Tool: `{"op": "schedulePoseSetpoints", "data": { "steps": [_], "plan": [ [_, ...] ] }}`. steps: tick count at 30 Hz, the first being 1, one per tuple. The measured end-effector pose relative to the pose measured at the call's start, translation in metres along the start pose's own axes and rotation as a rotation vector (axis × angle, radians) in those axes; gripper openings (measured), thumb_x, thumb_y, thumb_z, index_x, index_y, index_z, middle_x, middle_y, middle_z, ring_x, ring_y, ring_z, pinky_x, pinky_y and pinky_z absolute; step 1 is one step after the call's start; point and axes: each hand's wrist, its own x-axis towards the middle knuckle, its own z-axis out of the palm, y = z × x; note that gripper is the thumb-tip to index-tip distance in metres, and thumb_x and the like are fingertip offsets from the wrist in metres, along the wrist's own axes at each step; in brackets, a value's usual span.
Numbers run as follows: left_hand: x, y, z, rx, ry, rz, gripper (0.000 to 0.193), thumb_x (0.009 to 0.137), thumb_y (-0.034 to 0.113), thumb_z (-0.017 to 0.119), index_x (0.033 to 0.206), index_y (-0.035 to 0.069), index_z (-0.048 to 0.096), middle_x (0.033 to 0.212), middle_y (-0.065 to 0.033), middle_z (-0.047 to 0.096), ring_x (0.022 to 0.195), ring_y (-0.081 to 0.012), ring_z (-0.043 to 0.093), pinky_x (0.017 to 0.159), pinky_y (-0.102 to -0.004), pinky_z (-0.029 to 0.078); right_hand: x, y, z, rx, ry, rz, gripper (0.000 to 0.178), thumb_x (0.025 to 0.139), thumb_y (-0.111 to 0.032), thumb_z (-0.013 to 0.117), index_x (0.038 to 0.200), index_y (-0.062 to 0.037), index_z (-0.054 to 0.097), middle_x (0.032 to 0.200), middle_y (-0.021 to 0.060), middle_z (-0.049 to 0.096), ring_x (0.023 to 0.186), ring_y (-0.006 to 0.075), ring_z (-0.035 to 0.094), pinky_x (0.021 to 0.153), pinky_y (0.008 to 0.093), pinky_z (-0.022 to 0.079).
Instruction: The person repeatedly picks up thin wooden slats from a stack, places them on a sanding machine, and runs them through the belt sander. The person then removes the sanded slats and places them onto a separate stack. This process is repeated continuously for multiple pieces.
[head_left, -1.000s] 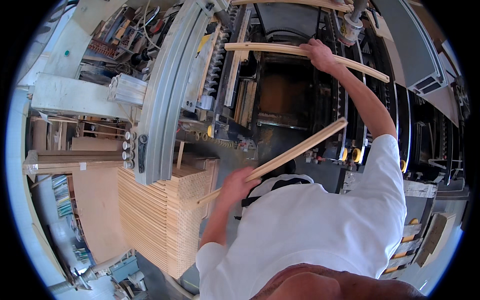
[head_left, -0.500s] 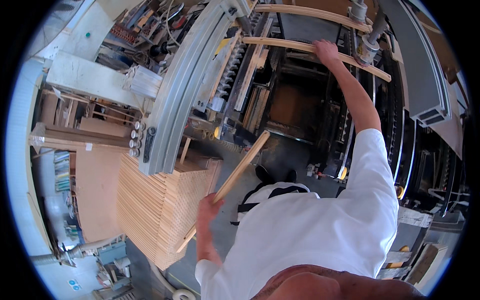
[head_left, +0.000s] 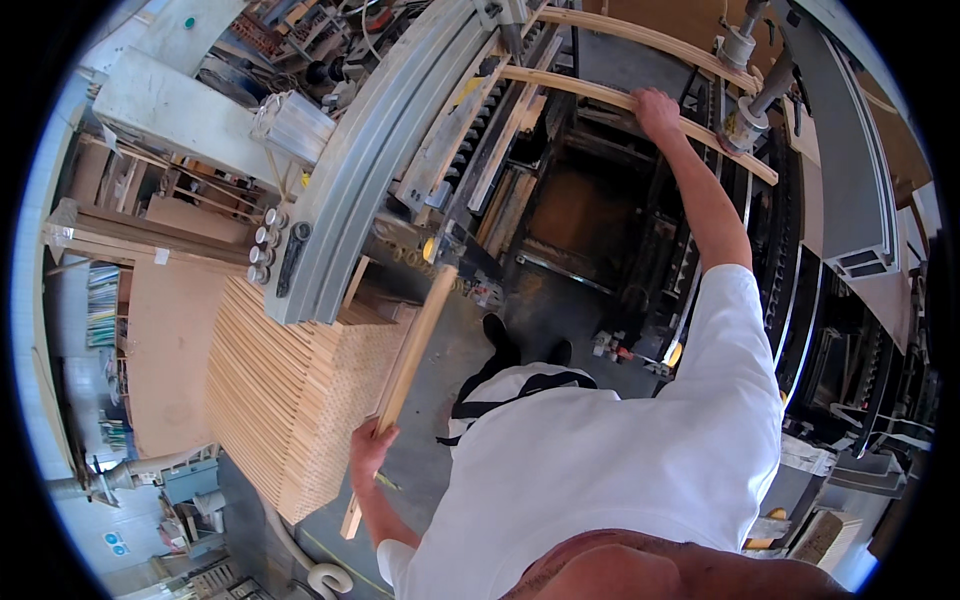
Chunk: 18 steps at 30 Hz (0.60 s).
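My left hand is wrapped round a long wooden slat, below its middle. This slat is held at a slant beside a big stack of similar slats, its upper end towards the machine. Ahead on the right, my right arm is stretched out. The fingers of my right hand close over another wooden slat that lies across the machine's rails. Its right part passes under a metal cylinder. Beyond it a further slat lies across the rails, near a second cylinder.
A thick grey metal beam stands between the stack and the machine's left rail. On the right hangs a grey housing. Dark rails with yellow-capped ends stick out towards me. A pale hose lies on the floor.
My left hand has moved left and nearer to me with its slat, which now stands steeper against the stack's side. My right hand stays on the slat across the rails.
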Motion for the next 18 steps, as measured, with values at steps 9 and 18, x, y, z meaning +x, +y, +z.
{"op": "schedulePoseSetpoints", "data": {
  "steps": [9,18],
  "plan": [
    [-0.063,-0.076,-0.112,-0.223,0.19,-0.119,0.016,0.087,0.021,0.067,0.086,0.005,0.065,0.07,-0.0002,0.06,0.063,-0.0094,0.056,0.058,-0.0261,0.046,0.002,-0.018,-0.017,0.1,0.109,0.046,0.047,0.087,-0.036,0.062,0.127,-0.0124,0.059,0.126,0.0143,0.06,0.119,0.0324,0.055,0.099,0.0458,0.045],
    [0.103,-0.103,-0.188,-0.66,0.575,0.105,0.023,0.091,0.022,0.063,0.101,0.001,0.066,0.08,-0.003,0.064,0.067,-0.0103,0.059,0.06,-0.0284,0.05,-0.153,-0.236,-0.048,0.974,-0.066,-0.19,0.027,0.088,-0.013,0.069,0.111,0.002,0.066,0.102,0.0132,0.07,0.093,0.0181,0.066,0.085,0.0313,0.052]
  ]
}}
